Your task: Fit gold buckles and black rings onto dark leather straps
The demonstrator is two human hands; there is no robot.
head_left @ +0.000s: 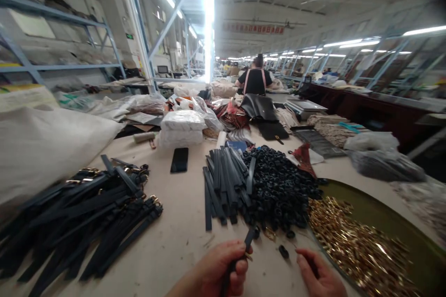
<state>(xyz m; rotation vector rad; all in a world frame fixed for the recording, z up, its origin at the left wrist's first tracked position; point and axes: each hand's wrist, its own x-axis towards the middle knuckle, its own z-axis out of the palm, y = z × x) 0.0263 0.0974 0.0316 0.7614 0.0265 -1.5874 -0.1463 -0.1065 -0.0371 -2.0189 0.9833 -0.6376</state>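
Note:
My left hand is closed around a dark strap, whose end sticks up past the thumb. A small gold metal piece shows at its fingers, against the strap. To the right, my right hand is low over the table with its fingers curled together; whatever they pinch, if anything, is too small to make out. Between the hands lie a loose black loop and a gold buckle. Beyond them are a bundle of dark straps and a heap of black loops.
A green round tray of gold buckles stands at right. Straps with buckles are piled at left. A phone, plastic-wrapped packs and black leather pieces lie farther back. A person is beyond the table.

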